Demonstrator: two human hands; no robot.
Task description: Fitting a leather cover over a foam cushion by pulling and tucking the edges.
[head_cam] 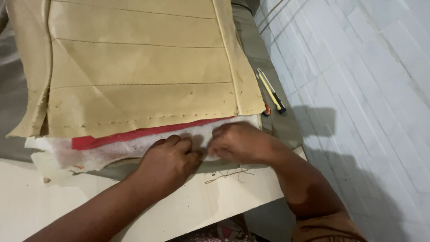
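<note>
Both forearms come in from the bottom edge of the head view, over the pale board [215,204] that serves as a worktop. On it the left hand [169,162] is curled shut, fingertips pinched onto the near edge of the white fleecy padding [134,148]. Just beside it, the right hand [239,142] is also closed, knuckles up, pinching the same white edge; the two hands nearly touch, and what passes between their fingertips is too hidden to tell.

That padding sticks out from under a red strip [134,134], which in turn peeks from below the big tan stitched cover [139,67]. This cover lies flat, spreading away from the hands toward the top of the view, with rows of seams across it and a ragged, perforated near edge.

Loose threads [228,174] trail on the board just below the right hand. Farther off, near the cover's right corner, a yellow and black utility knife [271,91] rests on grey cloth [268,54], close to the white tiled wall [358,67].
</note>
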